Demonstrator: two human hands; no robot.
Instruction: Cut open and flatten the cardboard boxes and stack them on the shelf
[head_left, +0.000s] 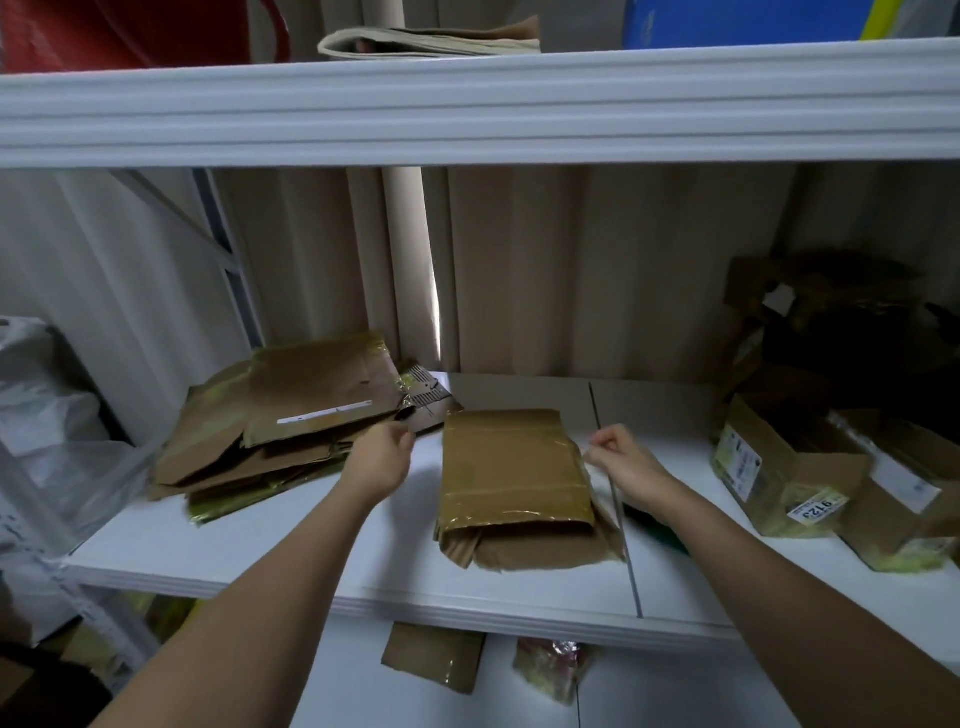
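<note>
A flattened brown box (514, 470) wrapped in clear tape lies on the white shelf (363, 582) between my hands. To its left sits a pile of flattened cardboard (291, 421). My left hand (384, 457) is at the pile's right edge, with a small dark object at its fingertips; whether it holds it is unclear. My right hand (621, 457) hovers just right of the taped box with fingers curled; I cannot tell if it holds anything. Two unflattened boxes (779, 467) stand at the right.
A white shelf beam (467, 109) runs overhead with folded paper and a blue item above it. Plastic bags (57, 431) hang at the left. Dark clutter fills the back right corner. Cardboard scraps (431, 657) lie on the lower shelf.
</note>
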